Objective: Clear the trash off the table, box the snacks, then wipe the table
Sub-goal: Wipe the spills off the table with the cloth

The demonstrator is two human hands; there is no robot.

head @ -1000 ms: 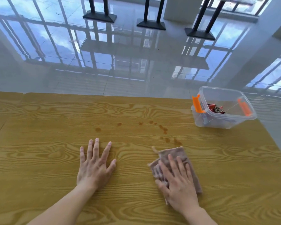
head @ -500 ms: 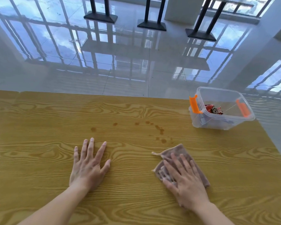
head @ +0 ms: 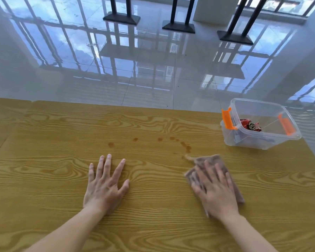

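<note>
My right hand (head: 215, 192) lies flat on a folded brown-grey cloth (head: 210, 160), pressing it against the wooden table (head: 53, 160). My left hand (head: 105, 184) rests palm down on the bare wood with its fingers spread and holds nothing. A row of brown stains (head: 186, 147) runs across the table just beyond the cloth, with one more stain (head: 111, 144) further left. At the table's far right corner stands a clear plastic box (head: 258, 140) with orange latches and no lid on it. A red snack packet (head: 250, 125) lies inside it.
The table's far edge runs across the middle of the view, its right edge slants past the box. A second table joins on the left. Beyond lies a glossy tiled floor with black table bases (head: 178, 27).
My right hand has slid the cloth to the right and slightly away from me, towards the stains. My left hand stays flat in about the same spot.
</note>
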